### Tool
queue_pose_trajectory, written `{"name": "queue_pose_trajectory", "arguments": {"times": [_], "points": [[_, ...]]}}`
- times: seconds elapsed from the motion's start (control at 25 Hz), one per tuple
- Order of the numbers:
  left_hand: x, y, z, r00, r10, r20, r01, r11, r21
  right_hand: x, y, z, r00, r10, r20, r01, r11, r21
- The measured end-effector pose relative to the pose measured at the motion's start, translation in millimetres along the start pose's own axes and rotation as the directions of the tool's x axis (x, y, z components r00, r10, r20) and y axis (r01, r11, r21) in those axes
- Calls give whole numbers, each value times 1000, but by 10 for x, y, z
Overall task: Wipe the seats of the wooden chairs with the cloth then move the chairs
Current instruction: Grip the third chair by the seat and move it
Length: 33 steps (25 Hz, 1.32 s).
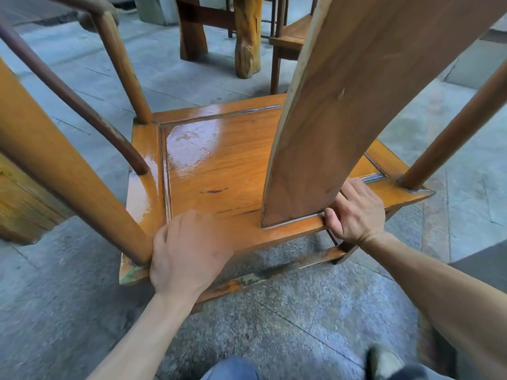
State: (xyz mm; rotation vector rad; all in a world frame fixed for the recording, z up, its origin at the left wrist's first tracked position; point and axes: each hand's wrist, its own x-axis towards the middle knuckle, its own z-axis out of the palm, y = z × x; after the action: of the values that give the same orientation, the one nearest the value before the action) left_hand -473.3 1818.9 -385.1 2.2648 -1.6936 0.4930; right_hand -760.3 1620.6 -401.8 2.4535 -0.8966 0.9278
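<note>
An orange-brown wooden chair fills the view from behind, its glossy seat (219, 165) wet-looking at the far left. The wide back splat (356, 105) rises from the rear seat rail. My left hand (186, 250) grips the rear rail of the seat beside the left back post (68, 165), fingers curled over the edge. My right hand (356, 212) grips the same rail just right of the splat's foot, thumb under the edge. No cloth is in view.
A thick wooden table leg (247, 39) and another wooden chair (288, 42) stand beyond the seat. A wooden block (22, 198) sits at the left. Grey stone paving (274, 325) surrounds the chair. My knees and a shoe (381, 360) show at the bottom.
</note>
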Motion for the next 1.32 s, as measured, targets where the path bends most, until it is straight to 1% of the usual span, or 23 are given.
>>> {"name": "queue_pose_trajectory", "arguments": {"times": [0.12, 0.2, 0.28, 0.4, 0.56, 0.68, 0.76, 0.92, 1.12, 1.32], "points": [[196, 105, 99, 999, -53, 3, 53, 998, 19, 205, 214, 222, 1000, -21, 21, 20, 1000, 8], [299, 132, 107, 996, -89, -11, 89, 996, 24, 309, 287, 283, 999, -42, -15, 42, 999, 6], [368, 136, 99, 993, -121, 15, 120, 992, 44, 351, 325, 303, 998, -52, -28, 53, 998, 33], [277, 197, 55, 985, -170, 22, 169, 984, 62, 280, 312, 303, 993, -97, -66, 101, 992, 73], [313, 221, 39, 984, -171, 51, 166, 982, 84, 241, 323, 363, 994, -70, -88, 79, 991, 110], [310, 243, 60, 981, -195, 23, 192, 977, 98, 231, 332, 364, 990, -81, -119, 93, 991, 96], [342, 236, 77, 983, -185, 18, 183, 979, 84, 247, 336, 356, 991, -62, -122, 72, 994, 78], [306, 235, 86, 984, -173, 38, 169, 980, 106, 219, 299, 320, 997, -36, -69, 40, 997, 58], [322, 237, 53, 983, -172, 60, 164, 978, 126, 208, 245, 232, 996, 38, 85, -43, 997, 62], [318, 229, 46, 978, -186, 90, 175, 977, 124, 230, 232, 146, 977, 57, 208, -72, 995, 67]]}}
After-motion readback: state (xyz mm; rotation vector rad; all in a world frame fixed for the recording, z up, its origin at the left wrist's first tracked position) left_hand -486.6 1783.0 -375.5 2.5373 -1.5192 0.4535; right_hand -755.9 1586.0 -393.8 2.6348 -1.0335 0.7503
